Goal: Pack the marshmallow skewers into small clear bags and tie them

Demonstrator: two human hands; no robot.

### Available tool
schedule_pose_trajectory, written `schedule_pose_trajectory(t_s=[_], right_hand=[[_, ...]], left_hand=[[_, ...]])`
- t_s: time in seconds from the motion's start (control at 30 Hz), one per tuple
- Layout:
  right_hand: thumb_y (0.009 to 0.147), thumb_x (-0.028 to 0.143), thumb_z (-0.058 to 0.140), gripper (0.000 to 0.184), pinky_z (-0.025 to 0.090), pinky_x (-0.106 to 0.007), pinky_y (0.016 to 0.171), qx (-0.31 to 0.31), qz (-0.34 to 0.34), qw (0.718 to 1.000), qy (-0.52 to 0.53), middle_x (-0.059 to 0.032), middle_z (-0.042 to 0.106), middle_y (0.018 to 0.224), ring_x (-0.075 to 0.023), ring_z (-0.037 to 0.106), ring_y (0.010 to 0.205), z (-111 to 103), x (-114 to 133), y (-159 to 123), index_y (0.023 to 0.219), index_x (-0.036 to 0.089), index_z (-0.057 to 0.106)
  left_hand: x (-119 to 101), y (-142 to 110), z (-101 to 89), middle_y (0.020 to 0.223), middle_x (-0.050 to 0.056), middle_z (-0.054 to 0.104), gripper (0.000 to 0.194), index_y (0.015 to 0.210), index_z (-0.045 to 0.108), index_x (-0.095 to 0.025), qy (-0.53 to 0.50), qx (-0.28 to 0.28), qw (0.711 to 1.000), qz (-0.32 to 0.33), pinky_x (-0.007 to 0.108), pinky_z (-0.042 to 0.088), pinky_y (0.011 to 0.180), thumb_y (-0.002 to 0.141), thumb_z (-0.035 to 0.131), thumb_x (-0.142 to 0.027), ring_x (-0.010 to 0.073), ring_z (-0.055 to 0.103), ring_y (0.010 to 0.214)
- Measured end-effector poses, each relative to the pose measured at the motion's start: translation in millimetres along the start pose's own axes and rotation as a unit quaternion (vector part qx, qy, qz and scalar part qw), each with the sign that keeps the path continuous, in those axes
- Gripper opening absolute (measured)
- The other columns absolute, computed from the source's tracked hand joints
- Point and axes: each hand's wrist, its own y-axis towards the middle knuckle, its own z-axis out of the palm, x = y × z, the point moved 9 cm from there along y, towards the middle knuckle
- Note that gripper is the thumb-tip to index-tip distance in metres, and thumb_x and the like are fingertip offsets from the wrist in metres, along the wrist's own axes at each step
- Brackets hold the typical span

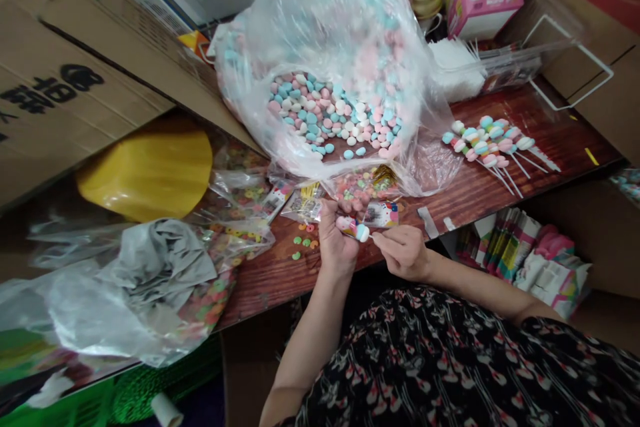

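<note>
In the head view, the left hand (336,243) clamps a pastel candy skewer (354,229) and the right hand (401,253) pinches its tip, the two hands close together just in front of a plastic bag (345,33). To that bag's right lies a row of finished skewers (484,147), while the bag is heaped with many loose candies.

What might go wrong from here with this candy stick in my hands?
The stick in your right hand could slip and crack the pastel candies in your left hand. The open plastic bag of candies sits close, so a bump might spill it over the loose ring candies on the table.
</note>
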Motion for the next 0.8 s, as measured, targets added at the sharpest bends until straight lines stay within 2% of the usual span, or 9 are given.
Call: schedule_pose_trajectory(t_s=[0.23,0.37,0.6,0.7,0.8], right_hand=[[0.087,0.012,0.047,0.028,0.04,-0.029,0.054,-0.003,-0.055,0.998,-0.007,-0.0026,0.061,0.065,-0.0144,0.054,0.058,-3,14,0,0.111,0.01,0.061],[0.087,0.011,0.048,0.025,0.041,-0.028,0.055,-0.011,-0.043,0.999,0.0,-0.0027,0.062,0.065,-0.0142,0.054,0.058,-4,12,-1,0.106,0.01,0.063],[0.091,0.013,0.046,0.021,0.046,-0.026,0.061,-0.001,0.063,0.995,0.074,-0.004,0.065,0.068,-0.0134,0.058,0.061,4,-14,9,0.09,0.016,0.067],[0.092,0.014,0.046,0.021,0.049,-0.024,0.066,-0.008,0.12,0.979,0.162,-0.0043,0.068,0.072,-0.0128,0.062,0.065,8,-23,17,0.084,0.017,0.066],[0.092,0.02,0.052,0.016,0.049,-0.022,0.067,-0.001,0.184,0.955,0.231,-0.0035,0.069,0.077,-0.0116,0.063,0.068,12,-32,18,0.087,0.017,0.067]], left_hand=[[-14,5,-8.1,0.06,-0.006,0.055,0.049,0.064,0.047,-0.019,-0.022,-0.026,0.999,0.03,0.036,0.057,0.081,0.071,0.074,-0.059,0.0098,0.058,0.058],[-12,0,-4.2,0.058,-0.007,0.053,0.048,0.065,0.047,-0.019,-0.007,-0.002,1.0,0.025,0.036,0.056,0.081,0.073,0.073,-0.059,0.0093,0.056,0.056],[15,-16,15.1,0.059,-0.007,0.049,0.045,0.066,0.046,-0.019,0.06,0.114,0.992,-0.012,0.037,0.055,0.084,0.077,0.071,-0.055,0.0089,0.054,0.054],[19,-17,15.0,0.061,-0.006,0.049,0.043,0.064,0.047,-0.018,0.067,0.112,0.991,-0.011,0.037,0.054,0.087,0.078,0.071,-0.051,0.0092,0.054,0.058],[16,-15,11.4,0.062,-0.005,0.049,0.042,0.064,0.049,-0.019,0.067,0.095,0.993,-0.011,0.037,0.054,0.088,0.077,0.072,-0.051,0.0108,0.056,0.065]])
